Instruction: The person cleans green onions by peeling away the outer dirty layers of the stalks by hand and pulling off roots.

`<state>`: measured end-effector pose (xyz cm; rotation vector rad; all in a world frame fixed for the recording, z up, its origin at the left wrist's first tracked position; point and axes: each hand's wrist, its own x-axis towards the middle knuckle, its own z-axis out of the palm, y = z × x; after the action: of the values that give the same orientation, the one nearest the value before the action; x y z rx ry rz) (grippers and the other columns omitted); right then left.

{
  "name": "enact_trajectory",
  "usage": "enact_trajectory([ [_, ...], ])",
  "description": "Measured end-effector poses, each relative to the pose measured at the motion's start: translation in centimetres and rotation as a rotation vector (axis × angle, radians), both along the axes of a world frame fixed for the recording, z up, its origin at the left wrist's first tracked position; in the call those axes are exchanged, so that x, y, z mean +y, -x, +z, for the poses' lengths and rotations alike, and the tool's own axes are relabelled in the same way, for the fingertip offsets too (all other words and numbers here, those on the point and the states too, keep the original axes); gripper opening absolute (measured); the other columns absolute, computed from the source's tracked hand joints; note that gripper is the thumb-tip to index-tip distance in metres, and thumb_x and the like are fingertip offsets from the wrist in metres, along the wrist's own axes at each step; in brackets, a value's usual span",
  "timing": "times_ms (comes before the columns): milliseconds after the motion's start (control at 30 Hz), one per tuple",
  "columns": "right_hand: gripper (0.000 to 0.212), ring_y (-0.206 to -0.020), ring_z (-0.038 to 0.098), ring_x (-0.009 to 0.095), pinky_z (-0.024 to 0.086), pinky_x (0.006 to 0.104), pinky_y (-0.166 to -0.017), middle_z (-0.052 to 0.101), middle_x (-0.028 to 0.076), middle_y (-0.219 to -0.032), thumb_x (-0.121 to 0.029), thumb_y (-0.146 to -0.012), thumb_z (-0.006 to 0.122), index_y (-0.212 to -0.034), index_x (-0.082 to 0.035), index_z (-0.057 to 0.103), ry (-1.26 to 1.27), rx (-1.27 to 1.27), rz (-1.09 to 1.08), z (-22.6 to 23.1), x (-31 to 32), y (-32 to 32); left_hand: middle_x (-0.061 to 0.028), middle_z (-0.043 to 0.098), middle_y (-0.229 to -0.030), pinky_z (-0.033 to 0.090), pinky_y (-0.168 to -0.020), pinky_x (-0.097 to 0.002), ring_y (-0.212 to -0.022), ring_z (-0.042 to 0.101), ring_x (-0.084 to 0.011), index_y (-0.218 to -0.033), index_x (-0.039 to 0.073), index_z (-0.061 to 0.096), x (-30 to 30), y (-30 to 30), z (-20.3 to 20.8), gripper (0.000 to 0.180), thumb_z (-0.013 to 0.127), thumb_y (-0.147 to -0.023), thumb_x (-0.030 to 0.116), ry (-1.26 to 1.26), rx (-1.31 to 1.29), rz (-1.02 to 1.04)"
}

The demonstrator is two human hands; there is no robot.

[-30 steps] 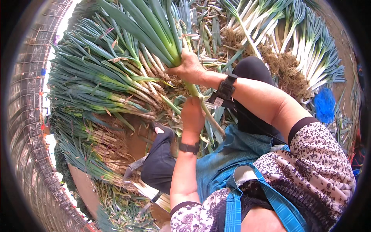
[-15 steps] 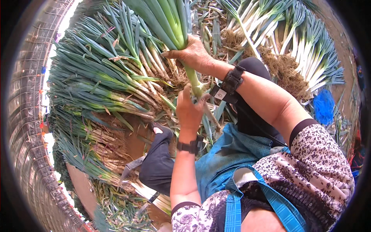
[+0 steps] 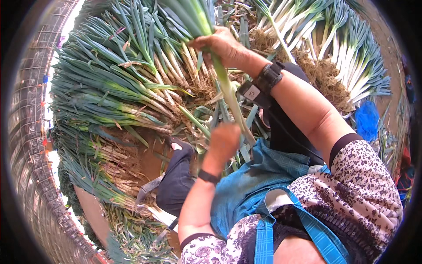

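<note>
My right hand (image 3: 224, 46) is wrapped round a large green onion (image 3: 229, 90) at the top of its pale stalk. The dark green leaves fan out above this grip, and the white stalk slants down toward my lap. Lower down, my left hand (image 3: 223, 141) is beside the stalk, curled like a fist and blurred by motion. What its fingers hold, if anything, is hidden. Loose peeled leaves and husks (image 3: 206, 114) lie on the ground behind the stalk.
Unpeeled green onions (image 3: 105, 83) are heaped at the left, roots inward. Cleaned white-stalked green onions (image 3: 307, 31) lie in a row at the far right, near a blue netting bundle (image 3: 367, 122). A wire-mesh wall (image 3: 33, 132) curves along the left. My blue apron (image 3: 246, 189) covers my lap.
My left hand has moved down along the stalk, toward my lap. More of the pale stalk now shows between the hands. My right hand has risen slightly, still holding the green onion.
</note>
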<state>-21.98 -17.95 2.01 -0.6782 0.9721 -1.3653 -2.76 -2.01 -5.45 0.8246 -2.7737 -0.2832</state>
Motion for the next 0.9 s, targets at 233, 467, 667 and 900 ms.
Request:
enact_trajectory([
  [233, 0.014, -0.047, 0.049, 0.013, 0.039, 0.0259, -0.042, 0.053, 0.004, -0.064, -0.010, -0.081, 0.069, -0.087, 0.002, 0.065, 0.083, -0.320, 0.133, 0.5, 0.0, 2.3, -0.0184, 0.066, -0.100, 0.052, -0.076, -0.0378, -0.090, 0.065, -0.0317, -0.108, -0.003, 0.064, 2.1, -4.3, -1.1, 0.037, 0.072, -0.079, 0.020, -0.641, 0.224, 0.498],
  [467, 0.018, -0.044, 0.048, 0.014, 0.039, 0.0273, -0.041, 0.053, 0.005, -0.061, -0.012, -0.080, 0.069, -0.089, 0.003, 0.067, 0.083, -0.299, 0.295, 0.2, 1.9, -0.5, -0.0094, 0.066, -0.072, 0.046, -0.061, -0.0258, -0.062, 0.055, -0.0115, -0.093, -0.004, 0.070, -3.2, 1.8, 6.1, 0.024, 0.074, -0.078, 0.015, -0.636, 0.553, 0.680],
  [667, 0.017, -0.043, 0.047, 0.015, 0.039, 0.0291, -0.043, 0.050, 0.004, -0.060, -0.014, -0.083, 0.065, -0.090, 0.002, 0.065, 0.064, -0.258, 0.313, -0.3, 2.1, -0.9, -0.0078, 0.064, -0.062, 0.045, -0.056, -0.0254, -0.056, 0.052, -0.0087, -0.082, -0.009, 0.067, -3.2, 3.0, 5.1, 0.021, 0.067, -0.079, 0.012, -0.625, 0.594, 0.723],
  [900, 0.023, -0.038, 0.044, 0.015, 0.037, 0.0284, -0.036, 0.049, 0.005, -0.058, -0.010, -0.079, 0.063, -0.099, 0.001, 0.059, 0.123, -0.278, 0.463, -0.4, 3.1, -0.7, 0.0010, 0.055, -0.063, 0.039, -0.049, -0.0229, -0.049, 0.048, -0.0080, -0.078, 0.003, 0.064, -3.1, 2.1, -0.2, 0.013, 0.063, -0.084, 0.014, -1.279, 0.964, 0.929],
])
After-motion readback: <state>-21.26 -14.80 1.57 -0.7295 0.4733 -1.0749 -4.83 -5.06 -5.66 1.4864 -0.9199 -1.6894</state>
